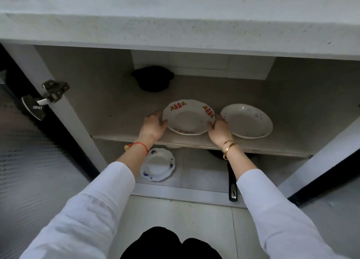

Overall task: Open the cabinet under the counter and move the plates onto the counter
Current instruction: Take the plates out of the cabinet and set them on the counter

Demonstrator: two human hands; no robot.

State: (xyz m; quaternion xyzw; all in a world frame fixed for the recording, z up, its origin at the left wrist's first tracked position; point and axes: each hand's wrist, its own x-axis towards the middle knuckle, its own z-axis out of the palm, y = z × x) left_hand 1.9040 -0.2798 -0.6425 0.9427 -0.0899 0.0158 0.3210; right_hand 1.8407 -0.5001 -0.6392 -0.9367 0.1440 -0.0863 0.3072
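The cabinet under the white stone counter (pixel 175 28) stands open. On its middle shelf (pixel 120 110) sits a white plate with red and gold marks (pixel 188 118). My left hand (pixel 153 125) grips its left rim and my right hand (pixel 219 129) grips its right rim. A plain white plate (pixel 247 121) lies just to the right on the same shelf, touching my right hand's side. A smaller white plate with blue flowers (pixel 158 164) rests on the cabinet floor below, partly behind my left forearm.
A black pot (pixel 153 78) sits at the back of the shelf. A black pan with a long handle (pixel 231 182) lies on the cabinet floor under my right arm. The left door (pixel 25 141) and right door (pixel 321 161) hang open. A hinge (pixel 48 95) juts out at left.
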